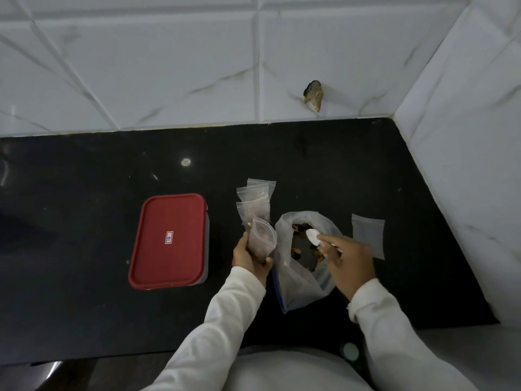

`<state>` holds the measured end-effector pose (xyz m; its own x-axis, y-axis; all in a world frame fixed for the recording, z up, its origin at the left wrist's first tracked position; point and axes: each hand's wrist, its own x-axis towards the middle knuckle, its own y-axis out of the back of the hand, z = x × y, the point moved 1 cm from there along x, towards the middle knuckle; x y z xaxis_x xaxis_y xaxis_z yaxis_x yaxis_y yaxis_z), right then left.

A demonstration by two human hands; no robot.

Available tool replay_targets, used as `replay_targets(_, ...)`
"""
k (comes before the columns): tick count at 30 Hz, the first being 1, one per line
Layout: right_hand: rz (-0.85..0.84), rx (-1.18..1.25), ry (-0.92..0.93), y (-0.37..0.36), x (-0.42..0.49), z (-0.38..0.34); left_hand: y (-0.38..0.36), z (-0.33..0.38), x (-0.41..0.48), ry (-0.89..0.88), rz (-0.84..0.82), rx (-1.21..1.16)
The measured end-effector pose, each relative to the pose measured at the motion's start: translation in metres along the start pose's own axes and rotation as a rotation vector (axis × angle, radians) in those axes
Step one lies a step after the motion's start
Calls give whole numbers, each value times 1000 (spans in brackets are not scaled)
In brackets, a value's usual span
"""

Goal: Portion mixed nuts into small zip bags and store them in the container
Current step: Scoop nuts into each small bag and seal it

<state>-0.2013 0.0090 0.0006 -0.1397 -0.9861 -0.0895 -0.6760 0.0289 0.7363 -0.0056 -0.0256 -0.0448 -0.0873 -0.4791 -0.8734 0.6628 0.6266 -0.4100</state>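
Note:
My left hand [249, 259] grips a small zip bag [262, 239], held upright with its mouth open and some nuts inside. My right hand [349, 263] holds a spoon [313, 237] whose pale bowl sits over the mouth of a large clear bag of mixed nuts [303, 266] on the black counter. Behind the held bag lie three small filled zip bags [255, 203], overlapping. An empty small zip bag [368, 235] lies flat to the right of the large bag. The container [169, 241] with a red lid stands shut to the left.
The black counter [84, 193] meets white tiled walls at the back and on the right [465, 165]. A chipped hole [313, 95] marks the back wall. The counter's front edge runs just in front of my body.

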Motion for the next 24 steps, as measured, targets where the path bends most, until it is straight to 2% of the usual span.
replay_targets(6,-56,-53,1,-20,12,1,-4,-8,6,-40,42,29)
replay_targets(10,-92,-3,-29,-24,10,-2,-6,-13,14,-64,62,44)
replay_targets(19,-335,261,-377,-36,15,-7,-12,-13,13,-49,63,56)
replay_targets(24,-302,628,-650,-33,19,-7,-9,-11,11,-23,59,40)
